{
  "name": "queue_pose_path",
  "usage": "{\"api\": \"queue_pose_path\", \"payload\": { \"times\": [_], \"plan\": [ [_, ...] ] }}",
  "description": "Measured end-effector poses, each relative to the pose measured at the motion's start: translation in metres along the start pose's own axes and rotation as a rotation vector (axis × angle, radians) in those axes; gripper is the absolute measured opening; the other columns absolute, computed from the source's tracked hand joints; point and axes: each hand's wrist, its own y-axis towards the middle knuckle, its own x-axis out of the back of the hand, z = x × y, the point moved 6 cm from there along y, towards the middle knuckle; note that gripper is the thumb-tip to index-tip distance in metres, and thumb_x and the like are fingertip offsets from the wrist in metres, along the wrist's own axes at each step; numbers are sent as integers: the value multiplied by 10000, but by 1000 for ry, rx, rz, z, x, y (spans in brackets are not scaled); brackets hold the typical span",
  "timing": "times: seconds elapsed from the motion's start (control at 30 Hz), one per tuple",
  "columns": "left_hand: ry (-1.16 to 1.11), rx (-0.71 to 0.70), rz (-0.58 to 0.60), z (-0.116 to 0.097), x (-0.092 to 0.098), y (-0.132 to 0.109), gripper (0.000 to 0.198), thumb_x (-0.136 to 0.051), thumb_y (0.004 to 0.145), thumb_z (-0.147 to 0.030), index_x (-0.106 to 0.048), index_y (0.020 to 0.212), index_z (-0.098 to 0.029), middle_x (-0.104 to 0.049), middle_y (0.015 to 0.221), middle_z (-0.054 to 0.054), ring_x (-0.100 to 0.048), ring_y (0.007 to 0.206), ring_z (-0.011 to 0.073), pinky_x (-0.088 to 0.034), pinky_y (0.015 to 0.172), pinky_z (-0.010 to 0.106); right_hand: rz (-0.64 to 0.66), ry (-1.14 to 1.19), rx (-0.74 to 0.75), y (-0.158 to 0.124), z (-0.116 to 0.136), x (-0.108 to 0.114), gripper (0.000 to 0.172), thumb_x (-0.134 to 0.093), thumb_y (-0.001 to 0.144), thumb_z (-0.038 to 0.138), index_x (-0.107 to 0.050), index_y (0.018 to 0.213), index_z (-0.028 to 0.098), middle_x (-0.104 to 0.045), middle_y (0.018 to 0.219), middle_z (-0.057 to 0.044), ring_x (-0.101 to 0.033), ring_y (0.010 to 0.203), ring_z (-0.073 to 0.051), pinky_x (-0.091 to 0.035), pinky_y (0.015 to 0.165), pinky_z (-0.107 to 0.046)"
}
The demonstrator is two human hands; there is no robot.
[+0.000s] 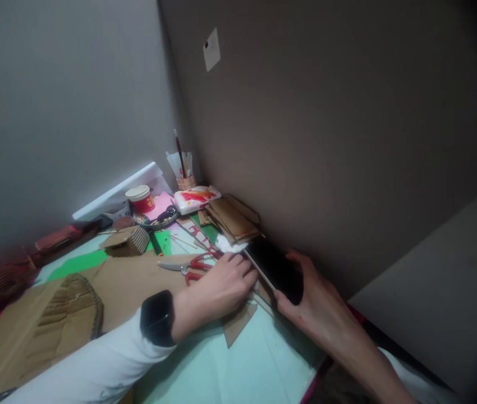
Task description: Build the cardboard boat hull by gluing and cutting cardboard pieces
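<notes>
The right hand (310, 297) grips the phone (278, 269) by its near end, thumb along the near-left edge and fingers bent around the far-right side. The left hand (232, 280) is curled palm down just beside it, over cardboard scraps (238, 325); its fingertips are mostly hidden, so whether they pinch anything cannot be told. The handles of the scissors (192, 266) lie just beside that hand, the blades pointing left.

At the back, the holder (186, 183) keeps a brush (180, 157) upright among pale sticks and wrappers. A dish (154, 226) in front of it carries pink paper and some dark, looped items. The cup (142, 203) stands at the dish; its contents cannot be made out.

The phone is over the table's right side, near the wall, dark face up and tilted. Its long axis runs from the cardboard stack (232, 219), at far left, toward the right wrist, at near right.
</notes>
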Motion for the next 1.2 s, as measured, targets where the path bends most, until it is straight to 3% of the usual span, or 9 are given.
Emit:
{"api": "queue_pose_path", "payload": {
  "times": [0.17,0.43,0.57,0.83,0.93,1.07,1.2],
  "plan": [
    [71,-49,14,4,-3,13,266,-574,946,-323,-658,1062,-98,-684,1057,164,-594,997,318,-502,839,453,-2,39,-33,-7,0,13,711,-480,647,441,-456,1275,110,-578,1391,-241,-647,1166,-406,-522,960,-509],
    [47,-139,83,6,-9,24,254,-598,941,-316,-670,1094,-127,-696,1091,156,-634,996,289,-535,817,389,-18,120,-54,-11,-8,22,613,-510,643,446,-455,1195,186,-638,1319,-204,-671,1130,-381,-520,952,-515],
    [15,-150,130,10,-3,28,209,-680,885,-314,-686,1015,-151,-706,1009,112,-663,828,233,-540,694,318,-33,107,-67,-11,-8,24,574,-507,640,452,-460,1160,214,-660,1298,-189,-696,1089,-387,-541,910,-512],
    [19,-94,149,12,9,28,139,-651,878,-255,-697,902,-126,-712,938,101,-671,833,217,-537,735,317,-59,147,-91,-11,-2,33,554,-510,631,479,-476,1125,230,-685,1246,-182,-700,1080,-383,-538,914,-520],
    [45,-81,141,9,9,29,183,-620,889,-265,-716,886,-110,-731,899,117,-685,793,224,-533,694,328,-38,145,-105,-10,2,32,590,-512,614,489,-473,1137,219,-684,1238,-186,-682,1105,-392,-523,934,-529],
    [86,-135,120,-3,4,34,104,-672,771,-203,-731,726,-131,-720,689,107,-652,597,231,-445,494,332,-30,121,-66,-5,6,31,577,-518,622,477,-475,1133,212,-653,1296,-200,-663,1145,-390,-509,955,-514],
    [139,-246,68,-20,0,37,69,-678,713,-159,-730,692,-119,-718,670,106,-651,634,257,-456,564,386,-28,110,-24,1,5,30,560,-528,642,438,-478,1150,208,-696,1222,-191,-685,1102,-391,-520,919,-520]
  ]
}}
